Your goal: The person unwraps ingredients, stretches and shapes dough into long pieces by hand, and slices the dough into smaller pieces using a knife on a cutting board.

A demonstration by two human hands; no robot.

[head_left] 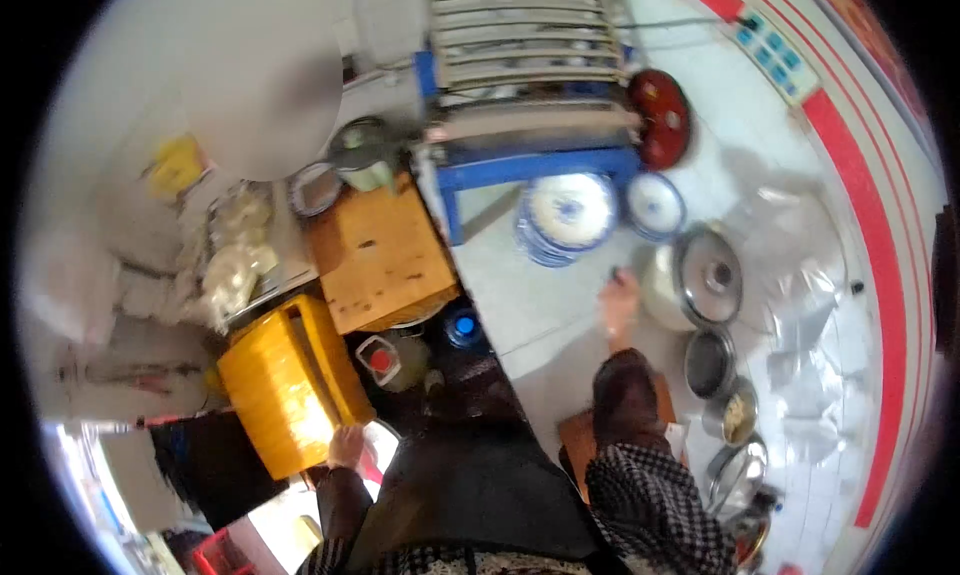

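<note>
Hands well apart: left hand [348, 447], lower left of centre, at the lower corner of the yellow crate [270, 390], fingers curled; gripping or just resting, can't tell. Right hand [620, 310], right of centre, over the white surface [535, 330], fingers bent around what looks like a small dark item [616, 273]; too blurred to identify, grip unconfirmed.

Handling, my take: left wants fingers hooked squarely over the crate's edge, not just tips. Right wants a low, slow path and wrist clear of the lidded pot [710, 275], which sits just beside it.

Around: plate stack [568, 210] and smaller plates [657, 205] above the right hand, limiting reach upward. Blue-legged rack [540, 170] top centre, red round item [660, 120] beside it. Dark bowl [710, 363] and food bowl [738, 417] line the right side, tight for the forearm. Wooden box [380, 255] borders the crate; red-capped jug [380, 361] right of it, easy to knock.
</note>
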